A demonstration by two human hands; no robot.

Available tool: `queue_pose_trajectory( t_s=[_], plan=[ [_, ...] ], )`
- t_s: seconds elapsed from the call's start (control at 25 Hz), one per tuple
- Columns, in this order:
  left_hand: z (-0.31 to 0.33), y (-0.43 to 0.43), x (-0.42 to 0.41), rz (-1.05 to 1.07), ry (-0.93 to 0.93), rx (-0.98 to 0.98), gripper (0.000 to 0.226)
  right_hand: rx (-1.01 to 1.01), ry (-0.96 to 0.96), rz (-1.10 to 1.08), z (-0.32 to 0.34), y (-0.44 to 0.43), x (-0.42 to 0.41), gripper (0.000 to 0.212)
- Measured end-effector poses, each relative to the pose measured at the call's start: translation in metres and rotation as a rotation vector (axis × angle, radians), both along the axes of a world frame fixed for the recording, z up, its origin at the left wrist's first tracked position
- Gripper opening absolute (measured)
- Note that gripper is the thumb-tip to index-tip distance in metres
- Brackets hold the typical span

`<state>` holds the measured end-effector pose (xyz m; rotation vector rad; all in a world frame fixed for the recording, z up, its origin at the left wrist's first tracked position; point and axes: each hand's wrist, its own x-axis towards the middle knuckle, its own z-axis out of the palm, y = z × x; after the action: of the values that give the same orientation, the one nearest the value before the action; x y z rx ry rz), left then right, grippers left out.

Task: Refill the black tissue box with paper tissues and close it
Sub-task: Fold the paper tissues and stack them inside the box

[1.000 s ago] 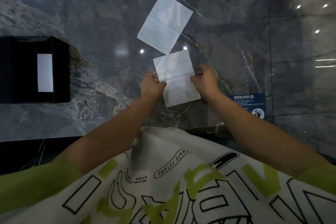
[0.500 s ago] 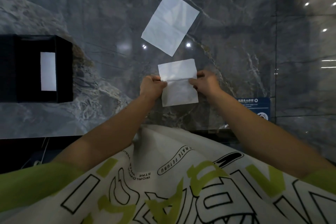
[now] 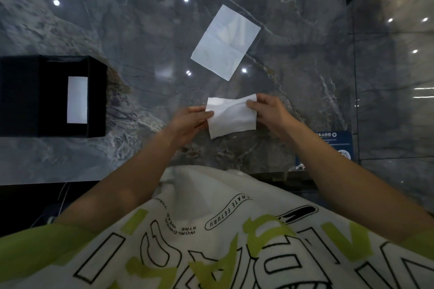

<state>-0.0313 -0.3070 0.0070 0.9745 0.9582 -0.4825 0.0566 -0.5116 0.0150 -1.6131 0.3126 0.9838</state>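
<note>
At the centre of the frame, the left hand (image 3: 187, 122) and right hand (image 3: 270, 112) each pinch an opposite edge of a crumpled white tissue (image 3: 231, 116), holding it between them just above the grey marble surface (image 3: 145, 37). A second tissue (image 3: 225, 42) lies flat on the surface above them in the frame. The black tissue box (image 3: 54, 96) sits well apart at the left edge, with a white rectangle showing on its top.

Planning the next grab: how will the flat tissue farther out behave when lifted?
Probably floppy: the held tissue wrinkles and sags. The flat tissue looks thin and creased, so likely very light; pushed, it may slide on the glossy counter.
</note>
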Motion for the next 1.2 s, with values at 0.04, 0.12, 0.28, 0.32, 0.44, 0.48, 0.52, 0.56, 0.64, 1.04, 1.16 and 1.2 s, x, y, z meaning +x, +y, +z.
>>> queue_pose_trajectory(
  t_s=[0.04,0.12,0.28,0.32,0.44,0.48,0.52,0.56,0.64,1.04,1.16,1.2],
  plan=[
    [0.003,0.005,-0.003,-0.014,-0.010,-0.007,0.021,0.003,-0.017,0.000,0.004,0.004,-0.001,0.010],
    [0.006,0.019,-0.010,-0.029,-0.026,-0.023,0.034,0.019,-0.051,0.015,0.012,0.014,-0.004,0.015],
    [0.013,0.048,-0.023,0.074,-0.040,-0.043,0.033,0.091,-0.044,0.049,0.023,0.042,-0.010,0.023],
    [0.015,0.057,-0.025,0.097,-0.050,-0.053,0.030,0.102,-0.043,0.033,0.026,0.052,-0.014,0.025],
    [0.020,0.087,-0.038,0.078,-0.070,-0.067,0.021,0.145,-0.047,-0.026,0.040,0.087,-0.026,0.031],
    [0.022,0.097,-0.043,0.072,-0.069,-0.073,0.018,0.165,-0.038,-0.042,0.045,0.100,-0.031,0.031],
    [0.024,0.107,-0.047,0.068,-0.065,-0.078,0.015,0.179,-0.029,-0.053,0.049,0.111,-0.035,0.031],
    [0.025,0.118,-0.051,0.059,-0.058,-0.083,0.012,0.182,-0.020,-0.061,0.051,0.122,-0.039,0.032],
    [0.030,0.151,-0.067,0.035,-0.048,-0.102,0.008,0.146,-0.018,-0.045,0.056,0.153,-0.054,0.034],
    [0.049,0.273,-0.114,-0.108,-0.106,-0.168,0.020,0.275,-0.049,-0.113,0.084,0.270,-0.105,0.035],
    [0.051,0.290,-0.118,-0.152,-0.126,-0.155,0.021,0.272,-0.049,-0.086,0.090,0.285,-0.110,0.034],
    [0.050,0.291,-0.118,-0.165,-0.137,-0.133,0.018,0.257,-0.062,-0.073,0.090,0.286,-0.111,0.035]
  ],
)
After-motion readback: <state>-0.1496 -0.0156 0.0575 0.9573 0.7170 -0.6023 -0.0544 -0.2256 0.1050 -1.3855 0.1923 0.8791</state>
